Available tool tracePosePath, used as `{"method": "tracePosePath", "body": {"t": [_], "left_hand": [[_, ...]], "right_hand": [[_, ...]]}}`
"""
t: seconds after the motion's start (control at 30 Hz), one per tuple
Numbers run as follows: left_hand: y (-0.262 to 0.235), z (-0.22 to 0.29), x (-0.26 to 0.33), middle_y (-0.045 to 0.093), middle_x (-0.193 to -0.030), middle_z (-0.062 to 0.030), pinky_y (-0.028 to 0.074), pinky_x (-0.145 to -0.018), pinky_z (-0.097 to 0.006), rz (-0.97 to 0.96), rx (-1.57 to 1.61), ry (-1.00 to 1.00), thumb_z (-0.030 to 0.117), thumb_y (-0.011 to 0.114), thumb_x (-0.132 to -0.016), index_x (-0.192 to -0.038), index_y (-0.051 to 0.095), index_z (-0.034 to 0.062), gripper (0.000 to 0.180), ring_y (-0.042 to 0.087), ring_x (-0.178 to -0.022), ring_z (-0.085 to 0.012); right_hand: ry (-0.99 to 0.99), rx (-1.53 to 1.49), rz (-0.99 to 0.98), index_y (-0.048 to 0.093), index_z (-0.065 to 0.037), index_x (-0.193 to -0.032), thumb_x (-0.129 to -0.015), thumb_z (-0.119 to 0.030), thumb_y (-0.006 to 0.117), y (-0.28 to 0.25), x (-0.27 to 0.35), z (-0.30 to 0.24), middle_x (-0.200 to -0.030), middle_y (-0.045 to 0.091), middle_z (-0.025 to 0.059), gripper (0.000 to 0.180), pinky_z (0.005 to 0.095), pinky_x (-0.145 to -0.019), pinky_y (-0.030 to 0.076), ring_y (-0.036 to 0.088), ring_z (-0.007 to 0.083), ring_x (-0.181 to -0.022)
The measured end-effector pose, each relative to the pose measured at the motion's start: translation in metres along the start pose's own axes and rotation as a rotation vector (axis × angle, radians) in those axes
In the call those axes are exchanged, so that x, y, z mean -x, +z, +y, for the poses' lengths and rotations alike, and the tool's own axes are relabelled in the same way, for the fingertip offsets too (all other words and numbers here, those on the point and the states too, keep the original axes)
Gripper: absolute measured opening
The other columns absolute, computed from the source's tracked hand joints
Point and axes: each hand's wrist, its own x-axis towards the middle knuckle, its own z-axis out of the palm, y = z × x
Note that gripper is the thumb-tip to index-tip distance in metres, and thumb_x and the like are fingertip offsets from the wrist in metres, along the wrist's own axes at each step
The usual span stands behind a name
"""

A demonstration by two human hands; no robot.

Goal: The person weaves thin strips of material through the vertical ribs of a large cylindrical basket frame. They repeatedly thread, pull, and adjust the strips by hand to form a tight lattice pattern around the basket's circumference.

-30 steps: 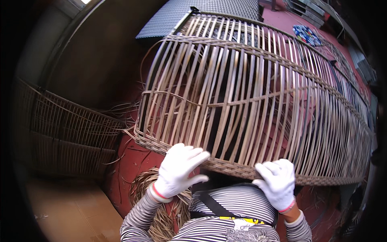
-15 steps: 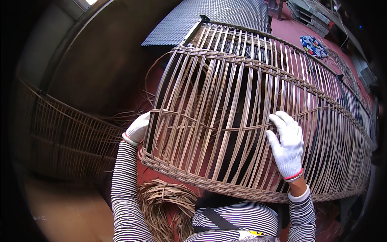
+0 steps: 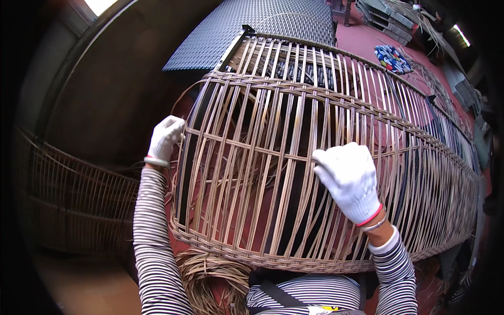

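A long curved rattan frame (image 3: 273,121) of thin upright slats and woven bands lies across in front of me, its woven lower rim near my chest. My left hand (image 3: 165,137), in a white glove, grips the frame's left edge. Also gloved in white, my right hand (image 3: 350,178) presses on the slats near the middle of the frame, fingers curled over a horizontal cross strand. Both sleeves are striped black and white.
A coil of loose rattan strips (image 3: 210,278) lies below the frame by my left arm. Another woven frame (image 3: 73,205) stands at the left. A dark woven panel (image 3: 252,26) lies beyond the frame, and a patterned cushion (image 3: 394,59) sits on the red floor at the upper right.
Both hands left the lower rim: the left went to the frame's left edge, the right up onto the middle slats. The frame now sits closer and tilted up toward me.
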Motion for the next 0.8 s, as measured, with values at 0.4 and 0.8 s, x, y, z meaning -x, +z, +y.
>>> {"method": "tracePosePath", "body": {"t": [0.4,0.8], "left_hand": [[-0.008,-0.014,-0.127,0.072,-0.087,-0.0006,0.052,-0.069,-0.032,0.102,-0.346,0.077,0.032,0.079,-0.1,-0.105,0.078,0.0071,0.025,0.064,-0.076,-0.0139],[-0.052,-0.067,-0.156,0.054,-0.082,0.0082,0.042,-0.067,-0.022,-0.001,-0.096,-0.041,0.022,0.064,-0.113,-0.091,0.062,0.0098,0.025,0.045,-0.074,-0.0022]], "right_hand": [[-0.013,0.036,0.075,0.079,-0.012,-0.106,-0.098,-0.015,0.065,0.029,-0.099,0.108,-0.089,0.072,0.0101,0.016,0.0422,-0.082,0.054,0.069,0.0261,-0.081],[0.404,0.337,0.205,0.07,-0.007,-0.112,-0.101,-0.012,0.067,-0.028,0.095,0.101,-0.103,0.068,0.0103,0.013,0.0404,-0.077,0.062,0.066,0.0266,-0.097]]}}
